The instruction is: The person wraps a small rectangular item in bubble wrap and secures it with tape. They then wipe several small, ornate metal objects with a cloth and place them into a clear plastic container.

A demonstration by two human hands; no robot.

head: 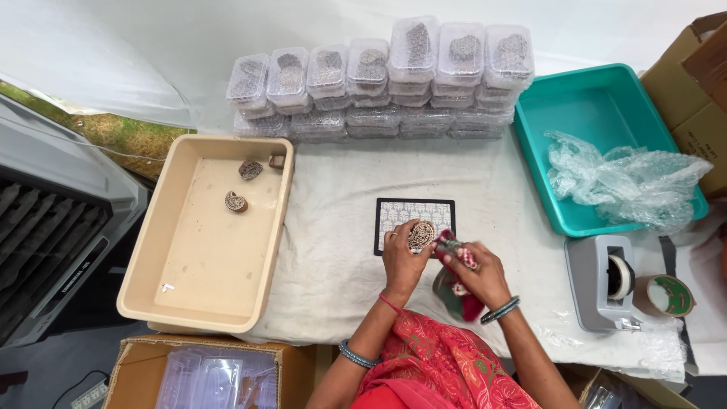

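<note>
Carved wooden block (421, 235), oval with a fine pattern on its face, sits in our left hand (403, 260), whose fingers curl closed around its edge above the near side of a dark-framed patterned card (414, 213). Our right hand (478, 274) is closed on a red patterned cloth (457, 291), pressing a fold of it against the block. Both hands work just above the surface (333, 250), which is covered in a pale sheet.

To the left lies a beige tray (204, 257) holding three more small carved blocks (236, 201) near its far end. Along the far edge stand rows of clear lidded plastic boxes (379, 87), stacked several high, each showing a dark carved piece inside.

To the right, a teal tray (598, 113) holds crumpled bubble wrap (628, 182). Nearer us on that side stands a grey tape dispenser (602, 282), with a loose roll of tape (669, 294) just beside it.

Below the beige tray, an open cardboard carton (204, 373) holds empty clear boxes. Brown cartons (693, 91) stand at the far right.
</note>
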